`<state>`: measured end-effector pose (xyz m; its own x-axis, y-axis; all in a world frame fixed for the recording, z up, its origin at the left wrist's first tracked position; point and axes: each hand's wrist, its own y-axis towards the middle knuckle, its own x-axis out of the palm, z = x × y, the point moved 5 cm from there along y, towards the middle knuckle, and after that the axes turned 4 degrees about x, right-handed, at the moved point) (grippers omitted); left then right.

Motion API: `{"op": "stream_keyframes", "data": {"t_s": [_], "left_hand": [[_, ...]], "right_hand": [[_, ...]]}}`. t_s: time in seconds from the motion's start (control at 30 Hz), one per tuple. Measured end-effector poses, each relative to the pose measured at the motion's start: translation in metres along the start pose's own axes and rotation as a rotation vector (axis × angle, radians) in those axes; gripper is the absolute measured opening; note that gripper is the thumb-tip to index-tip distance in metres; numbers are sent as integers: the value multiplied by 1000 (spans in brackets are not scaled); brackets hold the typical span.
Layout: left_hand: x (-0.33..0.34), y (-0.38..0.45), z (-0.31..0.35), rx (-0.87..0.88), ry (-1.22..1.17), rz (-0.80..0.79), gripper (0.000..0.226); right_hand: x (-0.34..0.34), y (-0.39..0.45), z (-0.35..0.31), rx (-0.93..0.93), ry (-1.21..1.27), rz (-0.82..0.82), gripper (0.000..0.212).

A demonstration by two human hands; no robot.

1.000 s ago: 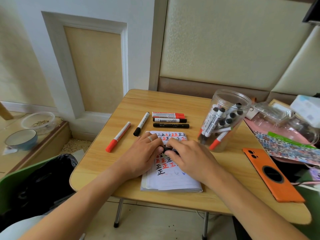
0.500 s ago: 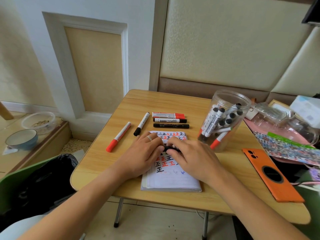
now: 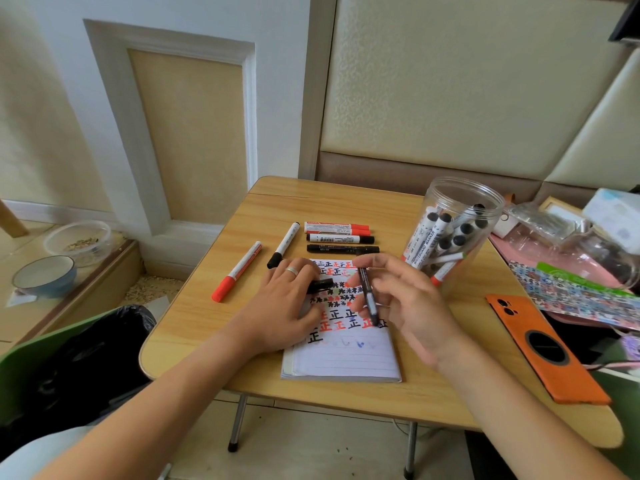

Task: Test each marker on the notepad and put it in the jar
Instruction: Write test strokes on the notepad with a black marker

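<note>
Cap now off "WHITEBOARD MARKER"-type pen

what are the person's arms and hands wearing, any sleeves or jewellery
Both forearms are bare, with no sleeves, watch or bracelet in view. The left hand wears a plain silver band ring on one finger. The right hand shows no ring or other jewellery. No gloves on either.

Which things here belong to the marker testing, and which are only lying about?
Job: black marker in right hand; its cap in left hand; notepad; jar; five waiting markers.
Idle: orange phone; blue bowl.
</note>
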<state>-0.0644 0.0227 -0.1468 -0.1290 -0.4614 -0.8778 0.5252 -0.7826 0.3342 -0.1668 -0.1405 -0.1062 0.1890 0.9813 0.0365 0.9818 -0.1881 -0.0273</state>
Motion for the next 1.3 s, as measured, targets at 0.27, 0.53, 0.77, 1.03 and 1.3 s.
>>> {"op": "stream_keyframes", "data": {"t_s": [0.27,0.53,0.77,1.03,1.3], "left_hand": [[1,-1,3,-24,-34,-50,48],[-2,-1,5,-32,-3,-22,62],[2,0,0,-35,40,-22,55],[3,0,-1,-38,45,-32,62],[3,0,-1,-29,62,-20,62]], "right_hand": [[11,-4,7,-21,-96,93,18],[17,-10,9,87,-158,55,10],[26,-13,22,70,-336,78,18],[33,-17,23,67,-376,58,18],[39,-21,19,76,-406,67,20]]}}
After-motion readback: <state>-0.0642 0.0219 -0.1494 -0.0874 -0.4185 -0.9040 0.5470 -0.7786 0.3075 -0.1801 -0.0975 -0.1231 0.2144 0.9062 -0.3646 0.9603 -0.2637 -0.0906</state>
